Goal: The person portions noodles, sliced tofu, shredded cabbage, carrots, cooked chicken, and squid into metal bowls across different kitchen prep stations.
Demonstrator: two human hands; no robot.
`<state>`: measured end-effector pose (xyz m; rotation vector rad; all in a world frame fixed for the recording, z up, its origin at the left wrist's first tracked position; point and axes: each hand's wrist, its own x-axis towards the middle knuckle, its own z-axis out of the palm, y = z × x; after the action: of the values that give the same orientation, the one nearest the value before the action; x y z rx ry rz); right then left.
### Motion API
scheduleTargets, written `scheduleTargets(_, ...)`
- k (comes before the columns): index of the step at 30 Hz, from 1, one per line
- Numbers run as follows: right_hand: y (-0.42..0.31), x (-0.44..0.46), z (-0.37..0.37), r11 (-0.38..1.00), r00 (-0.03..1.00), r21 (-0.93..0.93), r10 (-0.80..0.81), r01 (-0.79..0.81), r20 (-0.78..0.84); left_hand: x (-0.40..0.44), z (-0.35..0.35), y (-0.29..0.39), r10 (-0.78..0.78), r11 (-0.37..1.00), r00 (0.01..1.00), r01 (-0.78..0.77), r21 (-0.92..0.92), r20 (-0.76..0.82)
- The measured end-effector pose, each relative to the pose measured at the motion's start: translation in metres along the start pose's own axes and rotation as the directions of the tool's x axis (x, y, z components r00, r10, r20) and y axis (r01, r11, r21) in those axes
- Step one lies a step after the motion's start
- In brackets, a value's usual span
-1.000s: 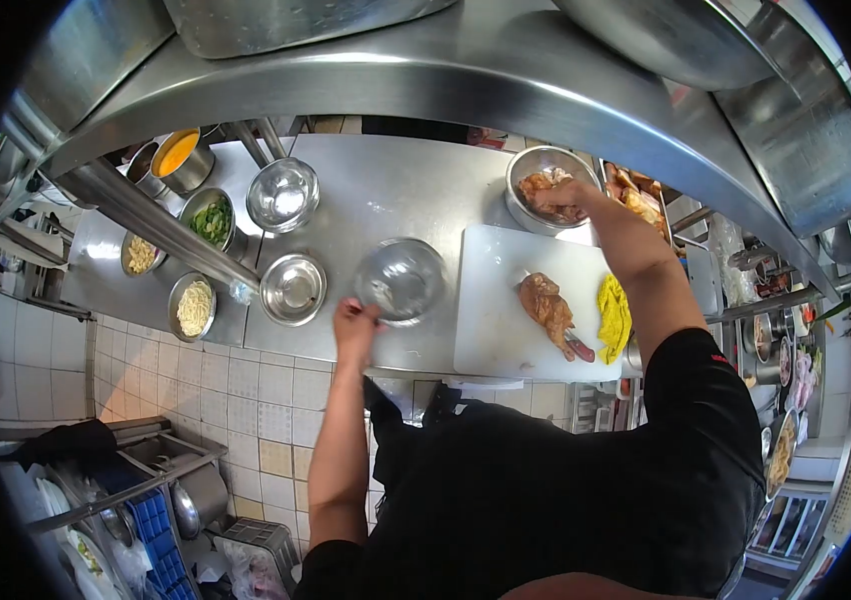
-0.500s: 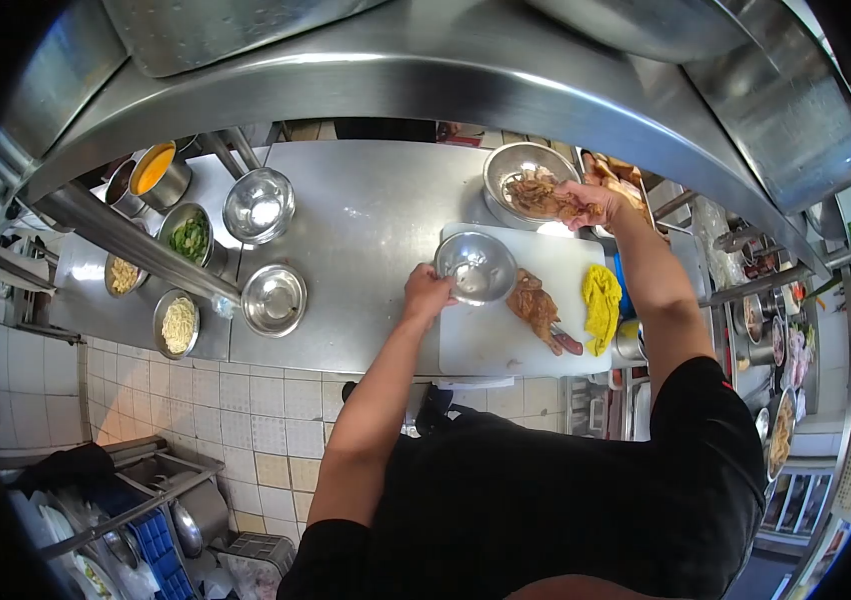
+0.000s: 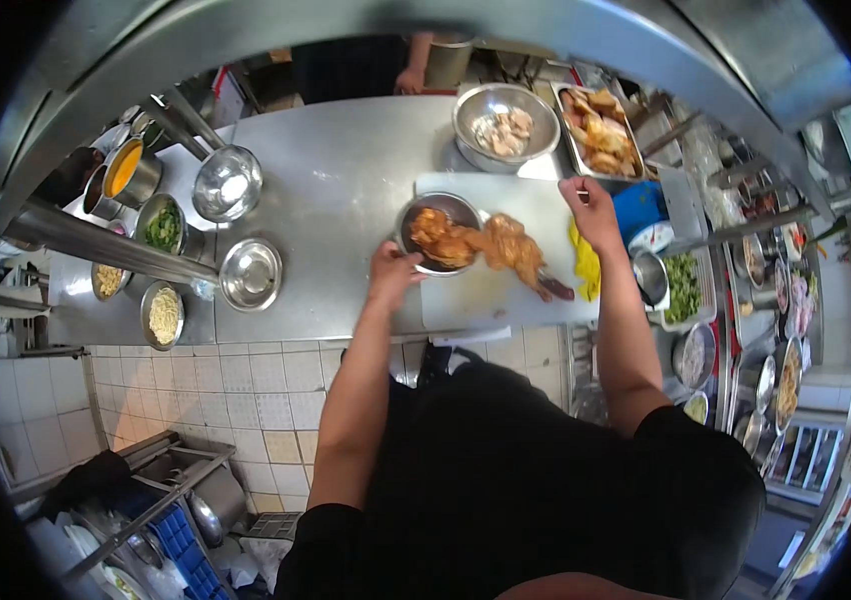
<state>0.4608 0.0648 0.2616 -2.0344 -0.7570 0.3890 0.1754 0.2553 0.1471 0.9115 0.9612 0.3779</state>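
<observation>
My left hand (image 3: 394,272) grips the rim of a small metal bowl (image 3: 404,222) at the left part of the white cutting board (image 3: 566,225). Brown cooked meat pieces (image 3: 446,240) lie in that bowl. Beside it, a large piece of browned poultry (image 3: 513,247) rests on the board, and a dark reddish handle (image 3: 558,290) sticks out at its lower end. Over the board's right edge, near the yellow cloth (image 3: 586,262), my right hand (image 3: 593,212) is raised with loosely curled fingers and a small gap; nothing shows in it.
A large metal bowl (image 3: 466,143) with pale pieces stands behind the board. Right of it is a tray of browned meat (image 3: 601,130). Metal bowls (image 3: 251,275) and food containers stand left. An overhead shelf edge (image 3: 376,25) crosses above. A person's hand (image 3: 411,80) shows across the table.
My right hand has let go of the meat from the large bowl and moved down toward me. Meat now lies in the small bowl, which my left hand still holds. A person appears across the table.
</observation>
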Motion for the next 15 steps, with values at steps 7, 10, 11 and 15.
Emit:
scheduleTargets(7,0.058,-0.02,0.016,0.995,0.999,-0.094,0.02,-0.023,-0.034,-0.022,-0.035,0.019,0.066,0.997,0.998,-0.067,0.049,0.019)
scheduleTargets(10,0.042,-0.004,0.032,0.987,0.986,0.081,0.147,-0.14,-0.082,-0.019,-0.036,0.024,0.076,0.995,0.997,-0.078,0.065,0.035)
scheduleTargets(11,0.028,-0.002,0.036,0.978,0.989,0.15,0.149,-0.143,-0.025,-0.019,-0.033,0.027,0.064,0.995,0.997,-0.067,0.069,0.046)
scheduleTargets(15,-0.01,-0.006,0.056,0.956,0.932,0.237,0.084,-0.176,0.352,-0.018,-0.032,0.037,0.04,0.995,0.994,-0.049,0.088,0.106)
